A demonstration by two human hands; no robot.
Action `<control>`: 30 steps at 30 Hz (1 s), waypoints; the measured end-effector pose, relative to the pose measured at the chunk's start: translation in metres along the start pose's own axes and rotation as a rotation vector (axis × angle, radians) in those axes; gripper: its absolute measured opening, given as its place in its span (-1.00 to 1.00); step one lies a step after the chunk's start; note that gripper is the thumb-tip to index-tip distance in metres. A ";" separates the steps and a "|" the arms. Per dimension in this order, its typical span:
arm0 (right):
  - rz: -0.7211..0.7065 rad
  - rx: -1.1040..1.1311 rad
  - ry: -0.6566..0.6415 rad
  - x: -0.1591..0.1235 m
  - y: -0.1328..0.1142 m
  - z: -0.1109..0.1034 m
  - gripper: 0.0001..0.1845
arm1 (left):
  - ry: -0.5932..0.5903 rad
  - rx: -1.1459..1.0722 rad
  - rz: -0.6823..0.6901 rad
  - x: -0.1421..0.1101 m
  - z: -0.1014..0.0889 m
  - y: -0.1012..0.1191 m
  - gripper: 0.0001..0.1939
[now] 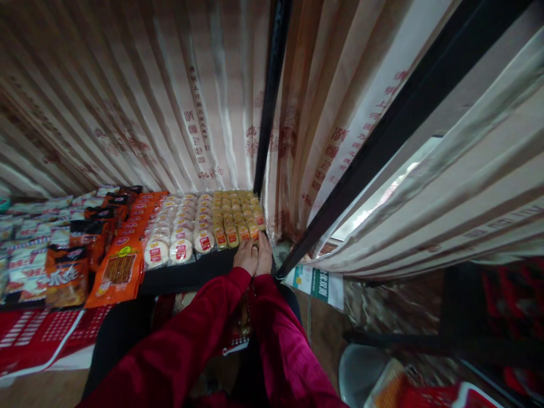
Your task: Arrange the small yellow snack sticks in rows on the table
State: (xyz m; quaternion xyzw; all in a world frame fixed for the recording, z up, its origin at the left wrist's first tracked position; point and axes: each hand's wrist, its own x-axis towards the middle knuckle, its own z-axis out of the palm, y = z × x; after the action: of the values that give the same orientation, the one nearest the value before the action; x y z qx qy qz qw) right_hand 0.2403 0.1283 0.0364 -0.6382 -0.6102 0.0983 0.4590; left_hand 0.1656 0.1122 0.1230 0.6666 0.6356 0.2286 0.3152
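My left hand [246, 256] and my right hand [264, 254] reach forward side by side. The fingers of both are stretched out against the front of the small yellow wrapped packs [236, 218], which lie in rows at the right end of a dark shelf. A ring shows on the left hand. Left of the yellow packs are rows of round white wrapped pastries [181, 249] with red labels. Neither hand is wrapped round a pack, though the fingertips partly blend with the packaging.
Orange snack bags [121, 263] and white-and-red bags [29, 266] fill the shelf's left. A black upright post [270, 96] and a slanted black bar [382, 136] frame pleated curtains [170, 102]. Red baskets [38, 334] sit below, with a grey stool [359, 371] at lower right.
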 end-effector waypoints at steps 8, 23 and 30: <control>0.005 -0.015 -0.020 0.001 0.004 0.003 -0.41 | -0.010 -0.020 0.005 0.003 0.003 -0.007 -0.53; 0.016 0.003 0.101 0.005 -0.001 0.000 -0.44 | 0.037 -0.034 0.022 -0.003 -0.004 -0.008 -0.63; -0.012 -0.073 0.070 0.014 -0.017 -0.007 -0.45 | 0.139 0.072 0.150 -0.003 -0.017 -0.007 -0.68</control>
State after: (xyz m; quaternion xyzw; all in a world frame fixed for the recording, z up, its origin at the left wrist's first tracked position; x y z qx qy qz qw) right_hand 0.2369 0.1346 0.0584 -0.6538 -0.6008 0.0506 0.4571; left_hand 0.1478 0.1112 0.1302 0.7059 0.6120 0.2743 0.2279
